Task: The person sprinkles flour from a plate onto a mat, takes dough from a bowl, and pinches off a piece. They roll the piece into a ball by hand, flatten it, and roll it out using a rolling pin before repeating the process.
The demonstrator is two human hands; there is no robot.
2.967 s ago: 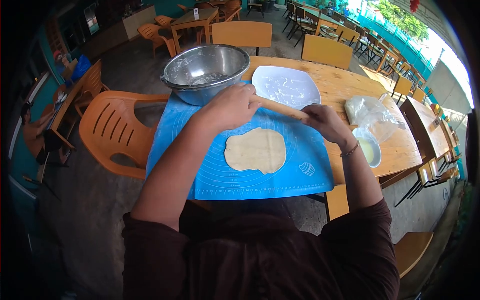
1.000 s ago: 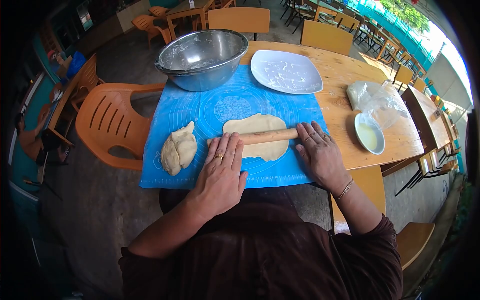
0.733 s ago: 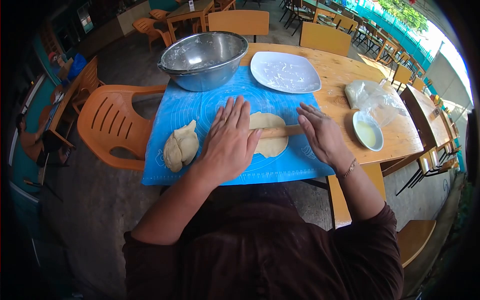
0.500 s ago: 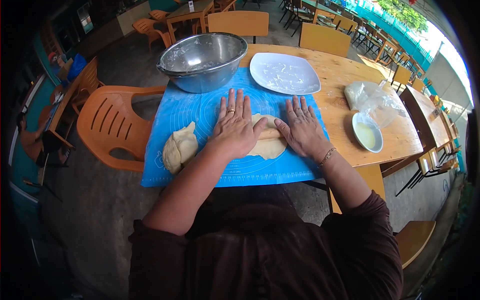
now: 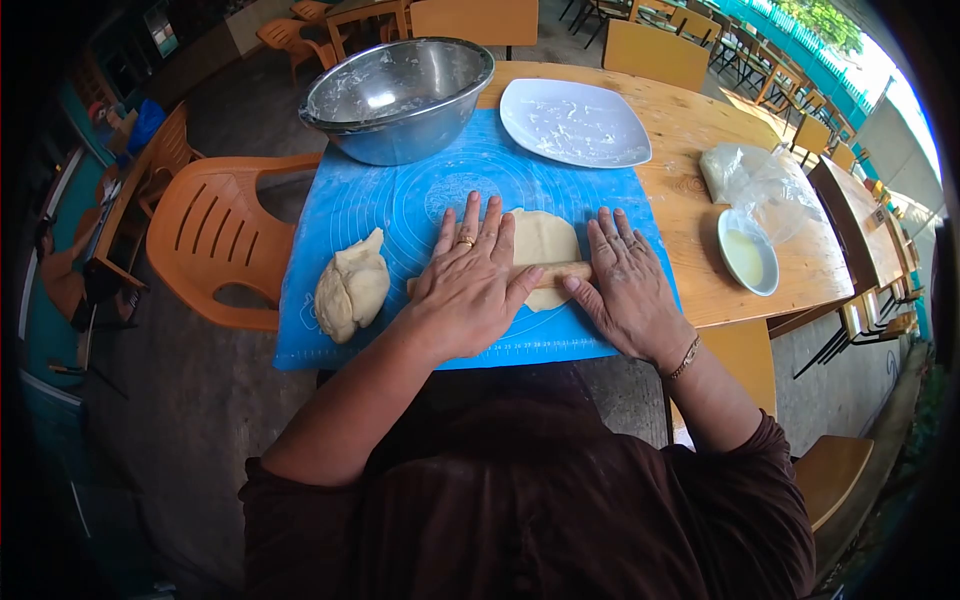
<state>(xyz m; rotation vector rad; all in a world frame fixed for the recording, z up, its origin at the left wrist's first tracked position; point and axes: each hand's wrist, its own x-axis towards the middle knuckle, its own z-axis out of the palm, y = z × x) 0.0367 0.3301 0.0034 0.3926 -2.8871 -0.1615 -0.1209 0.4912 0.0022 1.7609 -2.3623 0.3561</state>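
Note:
My left hand (image 5: 468, 280) and my right hand (image 5: 635, 290) press flat on the two ends of a wooden rolling pin (image 5: 555, 273), fingers stretched out and pointing forward. Under the pin lies a flattened sheet of dough (image 5: 543, 238), which shows between my hands, mostly beyond the pin. The blue mat (image 5: 480, 335) is beneath it, printed with circles and a ruler edge. Left of my left hand a thick lump of dough (image 5: 353, 287) rests on the same mat.
A steel bowl (image 5: 400, 100) and a white, flour-dusted plate (image 5: 577, 122) stand at the mat's far edge. On the wooden table's (image 5: 690, 200) right are a plastic bag (image 5: 750, 180) and a small bowl of pale liquid (image 5: 746, 255). An orange chair (image 5: 215, 240) stands left; a person (image 5: 62, 265) sits far left.
Both hands have moved nearer my body with the pin, and my right hand sits a little further right. More of the dough sheet shows beyond the pin. The view has shifted slightly.

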